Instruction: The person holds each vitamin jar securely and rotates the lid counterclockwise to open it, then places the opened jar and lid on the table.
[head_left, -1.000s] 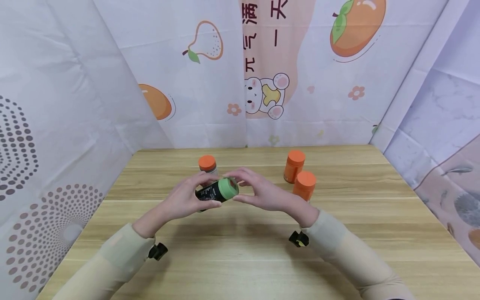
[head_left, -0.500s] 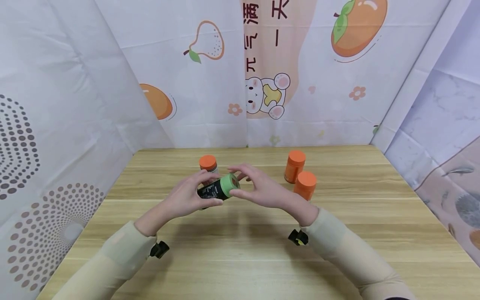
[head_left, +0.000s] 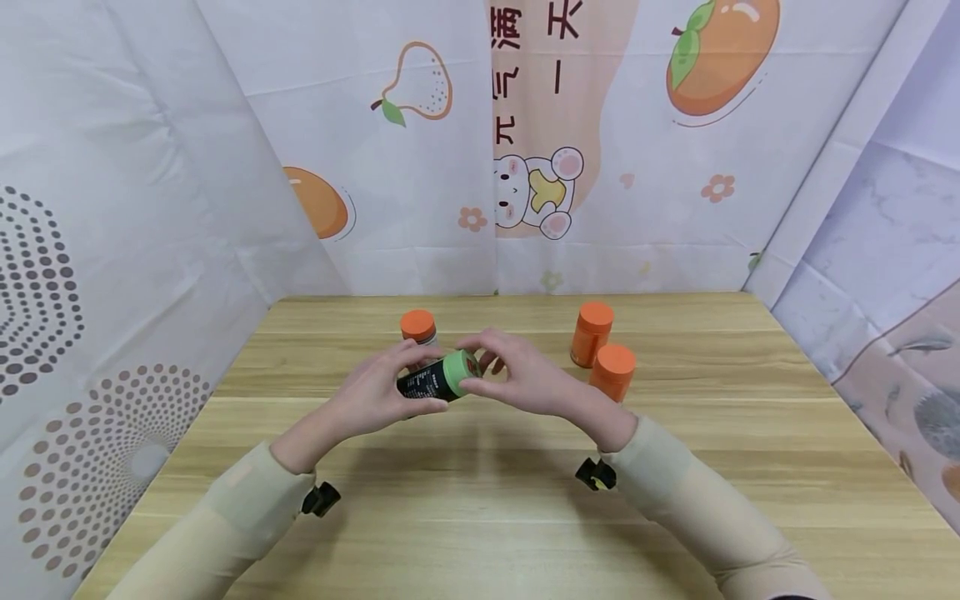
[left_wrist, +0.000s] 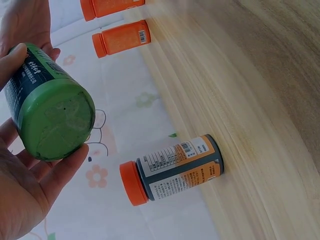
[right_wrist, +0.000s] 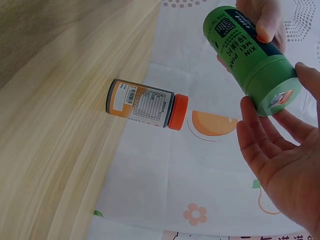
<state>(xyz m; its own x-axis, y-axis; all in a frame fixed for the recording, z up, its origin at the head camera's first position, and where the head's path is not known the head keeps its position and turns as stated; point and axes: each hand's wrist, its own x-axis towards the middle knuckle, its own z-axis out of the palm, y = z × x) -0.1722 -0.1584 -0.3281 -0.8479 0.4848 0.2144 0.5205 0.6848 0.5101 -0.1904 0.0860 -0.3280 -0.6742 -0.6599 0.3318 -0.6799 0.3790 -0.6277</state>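
A green bottle with a dark label is held tilted above the table, its green cap pointing right. My left hand grips its body, with the thumb on the near side and the fingers beyond. My right hand has its thumb and fingers around the cap, as the right wrist view shows them on the cap's rim. The bottle's flat green base faces the left wrist camera. Behind my left hand stands a bottle with an orange cap and a grey, white and orange label.
Two orange bottles stand right of my right hand, one farther back and one nearer, partly hidden by my forearm. The wooden table meets a printed white curtain at its back edge.
My right thumb has moved up from below the cap onto its near side, and the fingers have shifted around it. The bottle has moved slightly right; the other bottles stay put.
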